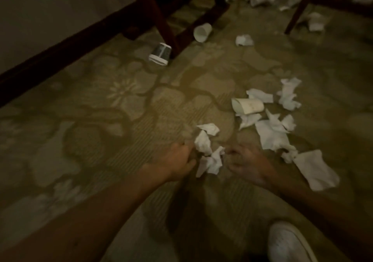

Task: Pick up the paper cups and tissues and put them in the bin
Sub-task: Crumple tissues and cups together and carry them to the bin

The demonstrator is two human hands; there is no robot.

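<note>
While the left hand (pixel 178 160) pinches the crumpled tissues (pixel 209 156) and the right hand (pixel 245 161) curls beside them, grip unclear, loose pieces could slip free on lifting.

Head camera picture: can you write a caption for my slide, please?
Left hand and right hand flank crumpled tissues on a carpet strewn with cups.

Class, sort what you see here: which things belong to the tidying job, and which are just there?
Job: nearest tissues, scattered tissues, plain cup, printed cup, far white cup.
Just there: chair legs, carpet, white shoe. No bin is in view.
</note>
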